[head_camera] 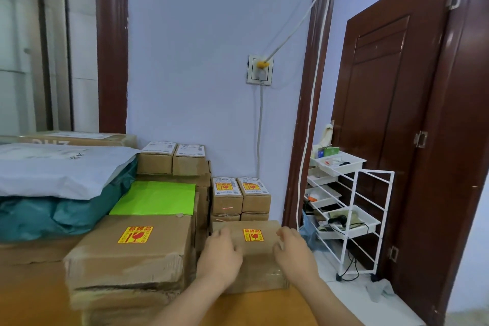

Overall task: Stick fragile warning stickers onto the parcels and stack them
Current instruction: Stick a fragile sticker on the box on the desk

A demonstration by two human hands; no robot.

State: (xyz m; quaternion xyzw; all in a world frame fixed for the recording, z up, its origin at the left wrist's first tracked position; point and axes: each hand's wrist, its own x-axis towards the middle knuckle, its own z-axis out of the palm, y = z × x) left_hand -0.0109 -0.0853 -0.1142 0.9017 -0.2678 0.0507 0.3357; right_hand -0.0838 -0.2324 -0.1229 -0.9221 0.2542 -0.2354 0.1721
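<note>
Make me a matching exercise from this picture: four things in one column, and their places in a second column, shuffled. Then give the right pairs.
Things:
1. parcel held by both hands
2. green sheet
3. white wire rack
4. wall socket

Places:
A. on the blue wall, above the small boxes
B. beside the brown door, at the right
C. between the left hand and right hand, at the table's edge
D. behind the large stickered box, on the stack at left

Pairs: 1-C, 2-D, 3-B, 4-A

Brown parcel (254, 254) bears a yellow-and-red sticker (253, 235); green sheet (156, 198) nearby.
</note>
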